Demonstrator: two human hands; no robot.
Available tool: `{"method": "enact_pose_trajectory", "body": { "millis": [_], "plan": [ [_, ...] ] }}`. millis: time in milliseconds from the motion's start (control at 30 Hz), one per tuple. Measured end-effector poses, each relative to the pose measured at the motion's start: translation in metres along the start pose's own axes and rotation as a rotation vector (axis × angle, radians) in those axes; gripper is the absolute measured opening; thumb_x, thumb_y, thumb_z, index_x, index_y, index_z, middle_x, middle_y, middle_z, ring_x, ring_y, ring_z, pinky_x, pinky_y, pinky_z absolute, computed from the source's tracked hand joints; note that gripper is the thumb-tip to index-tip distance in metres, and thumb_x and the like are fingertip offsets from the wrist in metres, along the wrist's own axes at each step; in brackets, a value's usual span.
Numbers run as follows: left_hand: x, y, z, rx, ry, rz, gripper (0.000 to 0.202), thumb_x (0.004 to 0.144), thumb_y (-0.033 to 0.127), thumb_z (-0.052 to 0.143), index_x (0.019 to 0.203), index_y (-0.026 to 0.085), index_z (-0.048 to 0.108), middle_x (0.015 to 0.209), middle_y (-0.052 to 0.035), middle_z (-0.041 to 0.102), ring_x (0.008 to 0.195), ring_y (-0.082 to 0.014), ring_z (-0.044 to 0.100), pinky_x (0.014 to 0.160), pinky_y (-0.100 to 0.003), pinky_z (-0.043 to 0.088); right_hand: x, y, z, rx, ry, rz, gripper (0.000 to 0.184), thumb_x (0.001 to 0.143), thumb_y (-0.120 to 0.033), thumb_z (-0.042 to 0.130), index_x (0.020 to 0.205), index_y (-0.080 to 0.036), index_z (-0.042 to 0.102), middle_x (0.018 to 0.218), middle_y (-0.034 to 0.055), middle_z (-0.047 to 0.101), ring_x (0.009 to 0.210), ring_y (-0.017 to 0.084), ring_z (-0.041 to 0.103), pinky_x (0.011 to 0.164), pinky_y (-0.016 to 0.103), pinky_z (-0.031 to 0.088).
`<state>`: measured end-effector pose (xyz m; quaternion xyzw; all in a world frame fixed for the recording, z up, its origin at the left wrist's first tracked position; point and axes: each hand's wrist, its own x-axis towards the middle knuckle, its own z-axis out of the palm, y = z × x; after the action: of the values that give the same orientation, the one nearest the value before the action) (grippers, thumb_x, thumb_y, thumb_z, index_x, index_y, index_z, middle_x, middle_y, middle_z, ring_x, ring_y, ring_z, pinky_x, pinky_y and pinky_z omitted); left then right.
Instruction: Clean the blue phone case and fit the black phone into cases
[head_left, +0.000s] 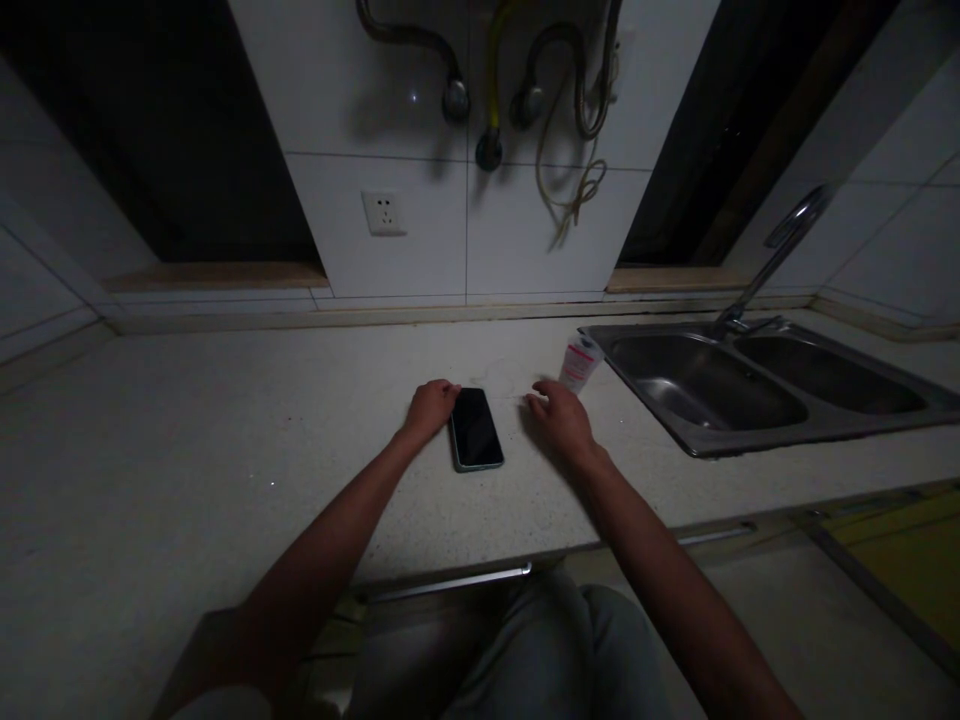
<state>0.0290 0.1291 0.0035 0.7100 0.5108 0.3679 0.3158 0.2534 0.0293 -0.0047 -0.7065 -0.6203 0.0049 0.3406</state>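
A smartphone (477, 430) with a dark screen and a pale greenish edge lies face up on the light speckled counter (300, 430). At its upper left edge is my left hand (431, 410), with fingers curled together and the tips against the phone's corner. To the right of the phone, my right hand (564, 420) rests low over the counter, thumb and fingers apart, holding nothing. Just behind that hand stands a clear plastic cup (580, 362) with red print, its lower part partly covered by the hand.
A double steel sink (682, 440) with a chrome tap (780, 250) is set into the counter at the right. Hoses and valves (489, 150) hang on the tiled wall above a socket (383, 213). A metal handle (450, 583) runs below the counter's front edge.
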Motion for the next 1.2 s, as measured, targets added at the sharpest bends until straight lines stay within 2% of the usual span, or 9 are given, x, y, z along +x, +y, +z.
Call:
{"method": "enact_pose_trajectory", "body": {
  "millis": [200,400,533,633,733,900,1000,1133,1200],
  "plan": [
    [-0.002,0.002,-0.002,0.052,0.002,-0.002,0.019,0.077,0.024,0.071,0.059,0.022,0.065,0.074,-0.0097,0.069,0.085,-0.026,0.064,0.085,-0.032,0.043,-0.002,-0.01,0.002,0.194,0.025,-0.117,0.022,0.09,-0.028,0.05,0.093,-0.017,0.069,0.094,0.0118,0.069,0.087,0.023,0.06,0.084,0.037,0.046],
    [-0.006,0.003,0.003,0.096,-0.003,0.003,0.021,0.079,0.024,0.069,0.059,0.022,0.062,0.073,-0.0099,0.065,0.09,-0.0279,0.062,0.089,-0.035,0.042,-0.01,-0.027,0.018,0.488,-0.253,-0.055,0.034,0.088,-0.048,0.055,0.071,-0.02,0.062,0.068,0.001,0.06,0.066,0.015,0.051,0.065,0.028,0.04],
    [-0.007,0.001,0.001,0.172,0.045,0.066,0.011,0.082,0.023,0.064,0.072,0.02,0.067,0.084,-0.0122,0.066,0.095,-0.0282,0.061,0.09,-0.035,0.042,-0.009,-0.032,0.026,0.714,-0.347,0.094,0.04,0.079,-0.056,0.062,0.063,-0.02,0.057,0.06,-0.0015,0.054,0.058,0.013,0.046,0.057,0.026,0.035],
    [-0.004,-0.005,-0.008,0.28,0.084,0.021,0.019,0.088,0.019,0.05,0.09,0.02,0.069,0.09,-0.0122,0.069,0.091,-0.0253,0.063,0.083,-0.032,0.043,-0.004,-0.028,0.027,0.857,-0.278,0.275,0.043,0.072,-0.061,0.066,0.062,-0.021,0.055,0.055,-0.0019,0.051,0.052,0.012,0.043,0.051,0.026,0.033],
    [-0.001,-0.014,-0.018,0.468,0.082,-0.052,0.03,0.091,0.02,0.04,0.091,0.019,0.07,0.095,-0.0156,0.072,0.09,-0.0269,0.066,0.078,-0.033,0.044,0.0,-0.023,0.028,0.932,-0.212,0.377,0.044,0.069,-0.063,0.068,0.063,-0.021,0.054,0.056,-0.0017,0.052,0.05,0.012,0.043,0.048,0.026,0.033],
    [-0.003,-0.019,-0.02,0.613,-0.026,-0.052,0.03,0.089,0.022,0.043,0.089,0.018,0.073,0.102,-0.0198,0.072,0.093,-0.0328,0.068,0.077,-0.038,0.045,-0.001,-0.019,0.035,0.808,-0.163,0.29,0.041,0.077,-0.058,0.063,0.062,-0.021,0.056,0.054,-0.0027,0.051,0.052,0.012,0.044,0.051,0.026,0.034],
    [-0.006,-0.016,-0.02,0.587,-0.009,-0.058,0.025,0.087,0.023,0.047,0.085,0.018,0.072,0.098,-0.0215,0.072,0.093,-0.0359,0.068,0.078,-0.041,0.046,-0.004,-0.02,0.037,0.654,-0.129,0.233,0.038,0.084,-0.054,0.056,0.068,-0.02,0.058,0.06,-0.0012,0.056,0.058,0.015,0.051,0.058,0.027,0.04],
    [-0.014,-0.008,-0.02,0.42,0.121,-0.1,0.016,0.081,0.027,0.058,0.069,0.018,0.065,0.086,-0.0211,0.07,0.095,-0.0377,0.067,0.083,-0.044,0.045,-0.01,-0.028,0.034,0.347,-0.051,0.131,0.034,0.092,-0.043,0.051,0.11,-0.017,0.063,0.086,0.0064,0.07,0.081,0.021,0.062,0.075,0.032,0.046],
    [-0.02,-0.001,-0.017,0.369,0.096,-0.103,0.024,0.078,0.03,0.062,0.058,0.02,0.056,0.079,-0.0201,0.068,0.092,-0.0385,0.067,0.083,-0.045,0.045,-0.013,-0.036,0.031,0.187,-0.089,0.075,0.039,0.095,-0.038,0.05,0.126,-0.015,0.059,0.097,0.012,0.072,0.094,0.025,0.063,0.085,0.035,0.045]
  ]
}}
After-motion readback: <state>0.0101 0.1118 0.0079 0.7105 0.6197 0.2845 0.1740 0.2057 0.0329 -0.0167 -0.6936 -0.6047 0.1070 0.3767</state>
